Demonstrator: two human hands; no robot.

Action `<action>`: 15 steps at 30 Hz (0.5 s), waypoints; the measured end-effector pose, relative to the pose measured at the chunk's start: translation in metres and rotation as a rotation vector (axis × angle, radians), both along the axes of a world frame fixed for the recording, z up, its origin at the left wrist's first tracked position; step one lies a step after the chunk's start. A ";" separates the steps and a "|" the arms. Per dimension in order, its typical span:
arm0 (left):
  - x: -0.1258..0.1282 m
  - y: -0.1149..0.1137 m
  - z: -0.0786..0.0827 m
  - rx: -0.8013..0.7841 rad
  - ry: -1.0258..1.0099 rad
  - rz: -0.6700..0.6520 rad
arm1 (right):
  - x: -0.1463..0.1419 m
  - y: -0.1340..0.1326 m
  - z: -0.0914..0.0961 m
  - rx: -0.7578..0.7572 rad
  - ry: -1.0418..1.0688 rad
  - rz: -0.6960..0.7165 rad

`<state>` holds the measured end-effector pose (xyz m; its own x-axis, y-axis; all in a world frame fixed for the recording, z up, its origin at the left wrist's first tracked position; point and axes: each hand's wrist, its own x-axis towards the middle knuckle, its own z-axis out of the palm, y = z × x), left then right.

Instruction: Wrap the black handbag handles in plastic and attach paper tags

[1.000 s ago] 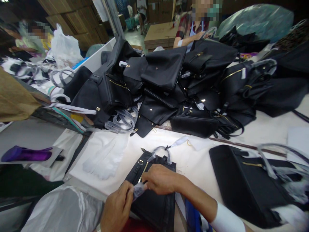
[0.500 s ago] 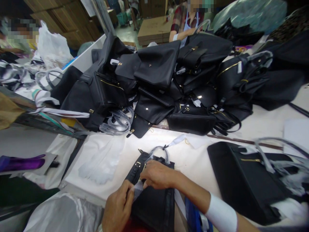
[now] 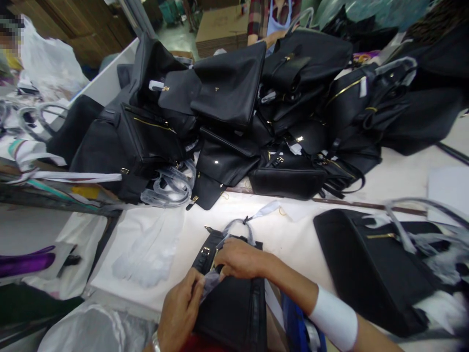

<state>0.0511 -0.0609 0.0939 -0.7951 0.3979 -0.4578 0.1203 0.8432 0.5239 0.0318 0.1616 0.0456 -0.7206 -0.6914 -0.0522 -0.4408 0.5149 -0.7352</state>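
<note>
A black bag (image 3: 230,313) lies in front of me at the table's near edge, its looped handle (image 3: 238,225) in clear wrap and a gold buckle (image 3: 205,252) at its upper left. My left hand (image 3: 181,303) is closed at the bag's left side, pinching a piece of clear plastic wrap (image 3: 210,283). Across the bag's upper part reaches my right hand (image 3: 236,256), fingers curled down at the other end of that wrap. Its fingertips are partly hidden, so what they grip is hard to make out.
Black bags (image 3: 227,93) are heaped along the table's far side. Another black bag (image 3: 370,269) lies at right. Thin white sheets (image 3: 142,259) are on the left of the white tabletop (image 3: 293,254). Beyond the heap is a person in a checked sleeve (image 3: 258,19).
The camera view has shifted, so the heap sits higher and further left. Both hands stay at the same spot on the bag, with the wrap between them slightly changed in shape.
</note>
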 end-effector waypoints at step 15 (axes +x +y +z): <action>-0.016 0.015 -0.004 -0.038 -0.011 -0.011 | -0.001 -0.010 -0.010 -0.006 0.004 -0.132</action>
